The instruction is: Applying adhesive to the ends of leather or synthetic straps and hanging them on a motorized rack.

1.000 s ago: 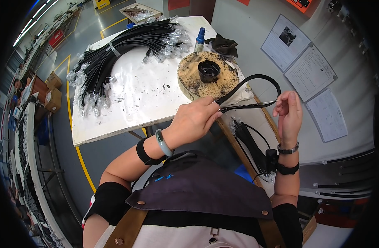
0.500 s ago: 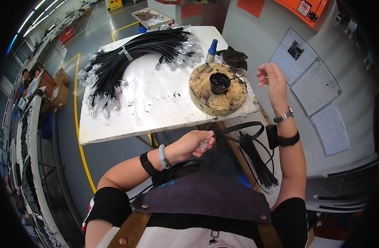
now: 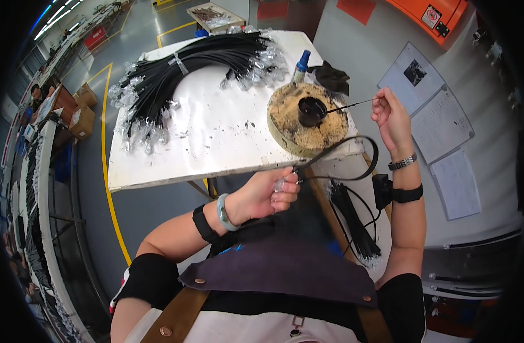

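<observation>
My left hand (image 3: 268, 195) is closed around the ends of a black strap (image 3: 373, 151), one of them wrapped in clear plastic. The strap bends into a loop that reaches right, past the front edge of the table. Farther right, my raised right hand (image 3: 392, 121) pinches a thin rod (image 3: 359, 103) whose lower part is coated black. Its dark tip is at the rim of a small black pot (image 3: 311, 118), which holds something dark and glossy. Under the pot is a thick round block (image 3: 285, 127), tan and stained black on top.
A tied bundle of black straps (image 3: 159, 86) with plastic-wrapped ends lies curved on the white table (image 3: 210, 146). Behind the block are a blue-capped bottle (image 3: 301, 67) and a dark cloth (image 3: 332, 77). More straps (image 3: 353, 226) hang below right, beside a papered wall (image 3: 382, 46).
My right hand has moved slightly right, drawing more of the rod out of the pot. The strap loop in my left hand has risen and opened wider.
</observation>
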`<state>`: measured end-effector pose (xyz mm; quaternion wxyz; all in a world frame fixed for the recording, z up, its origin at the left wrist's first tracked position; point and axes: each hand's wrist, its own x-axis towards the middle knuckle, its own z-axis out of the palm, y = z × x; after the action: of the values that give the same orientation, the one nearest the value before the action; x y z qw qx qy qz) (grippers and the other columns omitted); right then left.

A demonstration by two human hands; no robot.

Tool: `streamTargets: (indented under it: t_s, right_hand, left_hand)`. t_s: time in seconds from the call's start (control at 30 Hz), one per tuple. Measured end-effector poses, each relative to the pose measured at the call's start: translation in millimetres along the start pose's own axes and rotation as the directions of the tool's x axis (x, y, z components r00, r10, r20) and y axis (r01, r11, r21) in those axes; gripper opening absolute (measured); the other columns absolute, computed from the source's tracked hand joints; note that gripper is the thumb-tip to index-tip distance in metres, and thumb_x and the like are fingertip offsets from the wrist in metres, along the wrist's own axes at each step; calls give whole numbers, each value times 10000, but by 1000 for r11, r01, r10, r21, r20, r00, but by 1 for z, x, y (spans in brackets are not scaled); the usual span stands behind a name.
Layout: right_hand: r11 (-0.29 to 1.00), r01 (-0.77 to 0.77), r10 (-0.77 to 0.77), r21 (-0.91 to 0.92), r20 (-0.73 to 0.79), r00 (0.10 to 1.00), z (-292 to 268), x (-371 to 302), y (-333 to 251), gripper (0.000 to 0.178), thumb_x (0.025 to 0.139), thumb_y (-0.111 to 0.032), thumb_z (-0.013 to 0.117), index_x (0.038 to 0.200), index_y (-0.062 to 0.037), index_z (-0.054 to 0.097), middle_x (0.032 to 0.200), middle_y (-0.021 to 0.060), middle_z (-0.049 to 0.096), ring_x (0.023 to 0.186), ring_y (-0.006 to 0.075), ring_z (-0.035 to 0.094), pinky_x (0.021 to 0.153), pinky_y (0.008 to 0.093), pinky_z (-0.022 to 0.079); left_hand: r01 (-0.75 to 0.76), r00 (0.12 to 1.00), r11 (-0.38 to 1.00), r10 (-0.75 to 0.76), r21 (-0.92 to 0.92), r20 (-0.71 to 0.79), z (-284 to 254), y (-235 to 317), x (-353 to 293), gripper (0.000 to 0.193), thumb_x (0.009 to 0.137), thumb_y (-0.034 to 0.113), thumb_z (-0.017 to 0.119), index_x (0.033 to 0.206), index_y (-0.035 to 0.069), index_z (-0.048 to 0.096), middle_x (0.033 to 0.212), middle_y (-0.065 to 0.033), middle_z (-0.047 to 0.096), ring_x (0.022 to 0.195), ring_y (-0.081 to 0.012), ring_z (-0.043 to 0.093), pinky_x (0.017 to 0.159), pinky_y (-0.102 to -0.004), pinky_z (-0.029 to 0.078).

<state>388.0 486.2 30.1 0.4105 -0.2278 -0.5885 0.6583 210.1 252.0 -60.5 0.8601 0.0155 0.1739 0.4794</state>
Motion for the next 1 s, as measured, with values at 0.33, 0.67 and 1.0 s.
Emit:
streamTargets:
  t_s: [0.33,0.67,1.0]
  right_hand:
    - [995,-5,15,-99,99,995,15,-56,3,283,957,-267,374,821,-52,498,724,30,509,608,78,467,540,214,427]
    - [991,-13,29,-130,126,992,17,-61,10,295,957,-273,373,821,-47,506,714,31,514,611,73,478,549,212,434]
    - [989,-5,26,-145,143,989,18,-61,14,297,957,-271,374,816,-45,506,732,31,513,617,72,475,547,217,439]
  left_hand:
    - [11,995,994,-1,-105,95,5,-2,9,254,954,262,332,736,146,389,624,46,329,483,-61,257,405,-198,206]
    - [24,993,996,-14,-88,114,6,-5,9,271,948,242,354,692,158,386,625,57,314,486,-56,264,410,-195,224]
    - [7,996,997,1,-80,94,6,-6,8,278,950,256,359,696,149,392,622,57,311,480,-56,261,406,-197,224]
